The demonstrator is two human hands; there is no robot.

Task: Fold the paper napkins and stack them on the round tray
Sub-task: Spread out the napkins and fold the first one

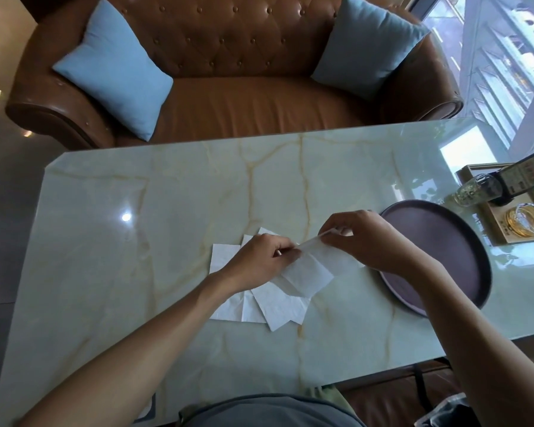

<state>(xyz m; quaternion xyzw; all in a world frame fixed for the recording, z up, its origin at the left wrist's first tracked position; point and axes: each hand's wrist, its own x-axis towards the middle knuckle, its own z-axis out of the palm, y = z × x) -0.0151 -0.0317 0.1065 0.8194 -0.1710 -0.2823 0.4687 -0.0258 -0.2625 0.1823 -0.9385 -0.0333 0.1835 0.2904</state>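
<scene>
A loose pile of white paper napkins (278,306) lies fanned out on the pale green marble table (136,241). Both hands hold one white napkin (312,269) lifted above the pile. My left hand (259,260) pinches its left edge. My right hand (367,238) pinches its upper right edge, and the sheet hangs down between them with a crease across it. The round dark tray (444,241) sits just right of my right hand, with nothing on the part that shows; my right forearm covers its near left side.
A wooden tray (503,232) at the far right holds a glass bottle (475,189), a dark menu stand (521,180) and a glass ashtray (524,220). A brown leather sofa (228,103) with two blue cushions stands beyond the table.
</scene>
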